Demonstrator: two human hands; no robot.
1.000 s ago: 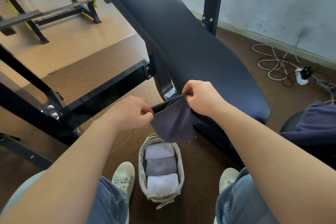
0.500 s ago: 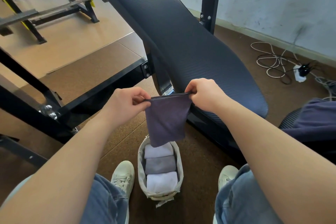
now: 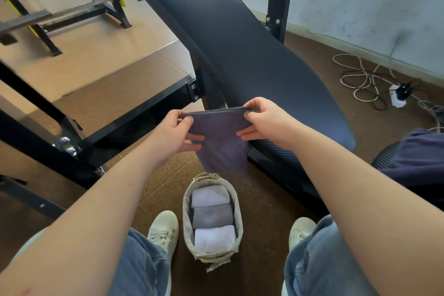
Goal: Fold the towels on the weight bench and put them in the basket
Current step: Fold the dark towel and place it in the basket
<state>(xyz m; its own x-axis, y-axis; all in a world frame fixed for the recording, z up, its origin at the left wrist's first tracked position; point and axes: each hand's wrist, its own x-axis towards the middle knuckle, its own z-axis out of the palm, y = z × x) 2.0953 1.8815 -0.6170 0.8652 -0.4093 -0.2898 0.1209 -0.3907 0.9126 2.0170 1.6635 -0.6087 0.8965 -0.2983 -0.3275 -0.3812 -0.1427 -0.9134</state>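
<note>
A folded dark purple towel (image 3: 221, 142) hangs in the air between my hands, above the floor and in front of the black weight bench pad (image 3: 240, 38). My left hand (image 3: 175, 132) pinches its top left corner. My right hand (image 3: 262, 120) pinches the top right corner, with fingers spread along the towel's side. Below the towel, between my feet, stands a small fabric basket (image 3: 236, 206). It holds three folded towels in a row: white (image 3: 209, 196), grey (image 3: 212, 216) and white (image 3: 213, 238).
The bench's black steel frame (image 3: 134, 113) crosses on the left. A pile of dark purple cloth (image 3: 418, 156) lies at the right edge. Coiled cables and a power strip (image 3: 398, 96) lie on the brown floor by the wall. My shoes (image 3: 163, 230) flank the basket.
My hands have moved apart and pulled the towel's top edge straight and taut. The towel now hangs flat instead of bunched.
</note>
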